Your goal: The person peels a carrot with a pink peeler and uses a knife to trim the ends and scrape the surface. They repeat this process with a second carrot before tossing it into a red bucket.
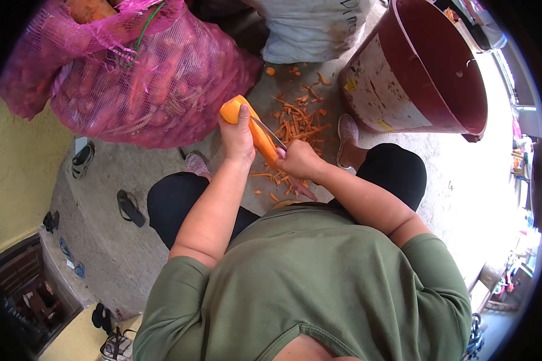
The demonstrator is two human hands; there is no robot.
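My left hand (238, 139) grips a long orange vegetable (260, 137), apparently peeled, near its thick upper end. The thumb lies along its side. My right hand (299, 160) is closed around the handle of a knife (270, 133), whose blade lies against the vegetable's right side. The vegetable slants down toward my right hand, and its lower end is beside my fingers. Beneath both hands, orange peelings (299, 123) are scattered on the concrete floor between my feet.
A pink mesh sack (156, 84) full of root vegetables stands at the upper left. Behind the peelings is a white sack (310, 30). A large, dirty red bucket (388, 84) stands at the upper right. Slippers (130, 208) lie on the left floor.
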